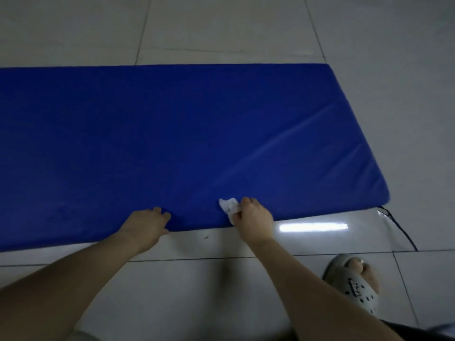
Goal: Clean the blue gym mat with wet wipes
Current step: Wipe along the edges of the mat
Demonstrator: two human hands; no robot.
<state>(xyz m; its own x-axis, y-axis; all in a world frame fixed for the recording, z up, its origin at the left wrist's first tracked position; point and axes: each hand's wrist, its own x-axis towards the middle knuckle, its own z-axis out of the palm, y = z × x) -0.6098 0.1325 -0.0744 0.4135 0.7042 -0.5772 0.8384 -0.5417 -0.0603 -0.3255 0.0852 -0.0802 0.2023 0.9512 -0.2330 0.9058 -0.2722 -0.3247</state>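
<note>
**Two hands at the near edge of the mat, wiping under way**

At the left, the person's left hand [147, 225] sits on the near edge of the blue gym mat [172, 131]. Its fingers are bent over the top and the thumb lies against the side of the edge, in what looks like a steadying grip. The mat lies flat on the tiled floor [221, 28] and runs out of view to the left, with its rounded right end in sight.

Just to the right along the same near edge, the right hand [254, 217] pinches a crumpled white wet wipe [229, 206] between thumb and curled fingers and presses it onto the mat's surface. Faint pale streaks cross the mat beyond the wipe; whether they are moisture or creases cannot be told.

Off the mat's right corner a black cord [398, 230] trails over the floor. Nearer the person than the mat, a grey slipper [352, 289] covers one foot.

By this reading the step in hand is the wiping itself, at the near strip. The wipe touches only a small patch, so most of the surface probably remains to be covered. The next move calls for firm, overlapping strokes away from the near edge, with the left hand holding the mat against sliding. The bunched wipe may also need refolding to expose a fresh side.
</note>
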